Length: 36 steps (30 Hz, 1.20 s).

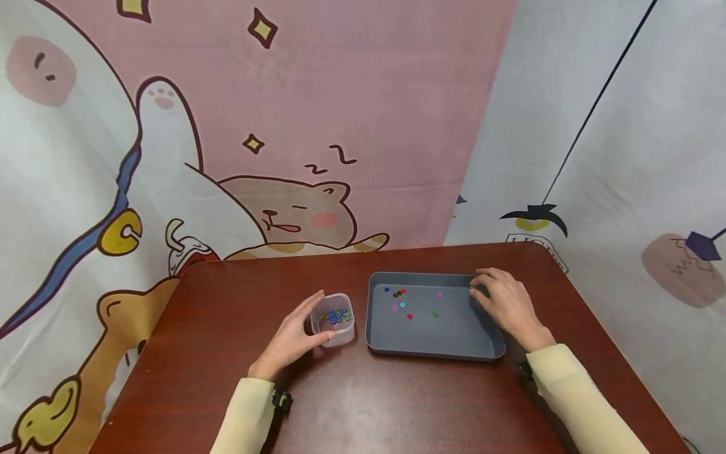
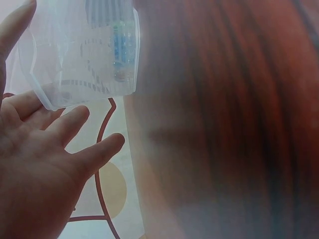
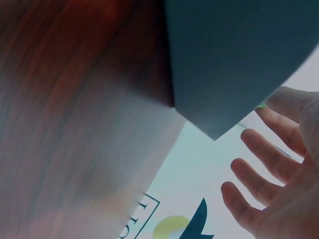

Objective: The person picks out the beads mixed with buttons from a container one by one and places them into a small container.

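My left hand (image 1: 293, 337) grips a small clear plastic box (image 1: 339, 336) on the table, thumb at the near side and fingers along the far left. Inside the box lie several blue, green and amber beads (image 1: 334, 318), blurred through its wall in the left wrist view. To the right, my right hand (image 1: 508, 303) hangs over the right end of a grey tray (image 1: 454, 334). Thumb and forefinger pinch a tiny green bead (image 3: 261, 105), mostly covered by the fingertips. The other fingers spread loosely. Scattered on the tray are small beads and rings, including a red bead (image 1: 410, 316).
The tray also bears a green ring (image 1: 436, 314), a pink ring (image 1: 439, 294) and a dark blue bead (image 1: 387, 290). Under everything is a brown wooden table (image 1: 351, 403). A printed cartoon curtain (image 1: 363, 113) hangs right behind its far edge.
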{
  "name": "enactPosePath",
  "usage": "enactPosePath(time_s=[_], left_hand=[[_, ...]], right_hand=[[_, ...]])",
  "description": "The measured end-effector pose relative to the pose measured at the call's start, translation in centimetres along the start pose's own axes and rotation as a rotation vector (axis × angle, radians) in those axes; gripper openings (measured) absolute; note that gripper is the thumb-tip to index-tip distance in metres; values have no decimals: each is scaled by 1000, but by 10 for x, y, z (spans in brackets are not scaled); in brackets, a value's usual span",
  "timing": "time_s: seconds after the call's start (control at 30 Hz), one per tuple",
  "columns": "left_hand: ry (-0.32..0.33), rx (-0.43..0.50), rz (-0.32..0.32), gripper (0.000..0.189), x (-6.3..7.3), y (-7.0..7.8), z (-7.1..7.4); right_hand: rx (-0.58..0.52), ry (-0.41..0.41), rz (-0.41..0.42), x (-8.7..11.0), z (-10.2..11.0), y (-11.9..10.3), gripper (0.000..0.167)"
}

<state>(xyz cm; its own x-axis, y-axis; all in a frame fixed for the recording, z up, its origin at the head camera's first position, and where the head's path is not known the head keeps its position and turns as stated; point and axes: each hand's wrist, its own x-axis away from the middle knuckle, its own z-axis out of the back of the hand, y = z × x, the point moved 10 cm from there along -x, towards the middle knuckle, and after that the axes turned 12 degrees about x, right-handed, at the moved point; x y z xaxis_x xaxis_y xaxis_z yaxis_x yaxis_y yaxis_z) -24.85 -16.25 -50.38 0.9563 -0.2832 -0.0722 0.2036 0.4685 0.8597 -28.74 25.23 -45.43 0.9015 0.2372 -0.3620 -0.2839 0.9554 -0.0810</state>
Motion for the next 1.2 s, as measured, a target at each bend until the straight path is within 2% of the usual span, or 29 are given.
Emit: enactPosePath(time_s=[0.53, 0.97, 1.2], left_hand=[[-5, 4, 20, 95, 1, 0, 0], [0, -2, 7, 95, 1, -2, 0], [-6, 7, 8, 94, 1, -1, 0]], right_hand=[[-132, 155, 11, 3, 25, -33, 19], [-265, 182, 24, -2, 38, -74, 20], [-298, 201, 48, -6, 44, -98, 21]])
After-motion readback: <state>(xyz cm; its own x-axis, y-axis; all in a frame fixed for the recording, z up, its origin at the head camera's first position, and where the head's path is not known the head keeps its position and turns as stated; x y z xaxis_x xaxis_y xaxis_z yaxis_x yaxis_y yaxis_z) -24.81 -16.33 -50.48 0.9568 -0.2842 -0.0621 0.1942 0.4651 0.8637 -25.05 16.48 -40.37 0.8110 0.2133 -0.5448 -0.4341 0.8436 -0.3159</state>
